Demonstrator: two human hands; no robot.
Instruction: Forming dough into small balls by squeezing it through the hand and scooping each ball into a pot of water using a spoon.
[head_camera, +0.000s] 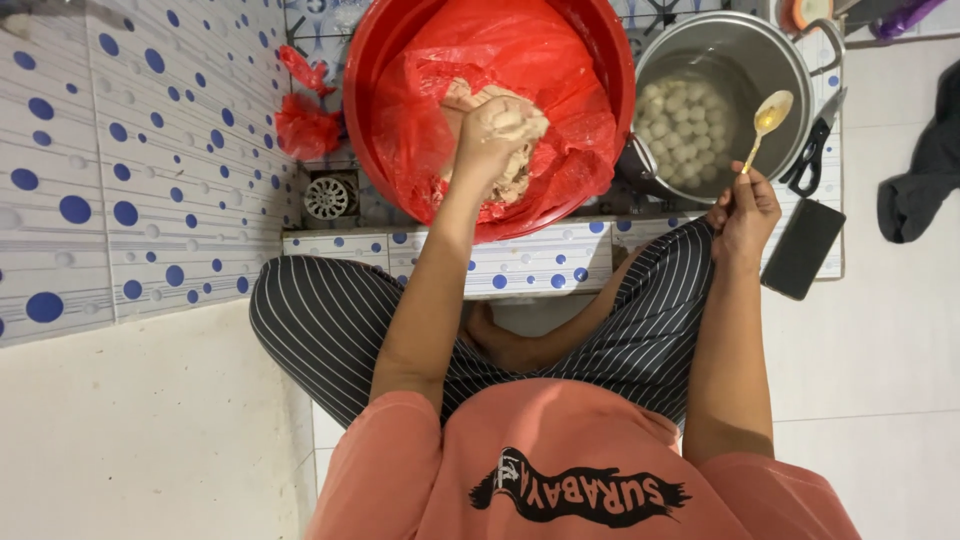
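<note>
A round metal floor drain (330, 196) sits at ten o'clock beside crumpled red plastic scraps (305, 125). At two o'clock, black-handled scissors (812, 150) lie above a dark phone (803, 248); a dark cloth (925, 165) lies at three o'clock.

A home wash or cooking corner, worked at floor level. Blue-dotted white tiles (150, 150) and a floor drain (329, 196) lie left of the left hand (495, 135). A steel pot (730, 60) of white balls stands just beyond the right hand (745, 210).

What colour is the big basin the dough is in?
Red. The basin is lined with a red plastic bag; the head view shows it.
</note>
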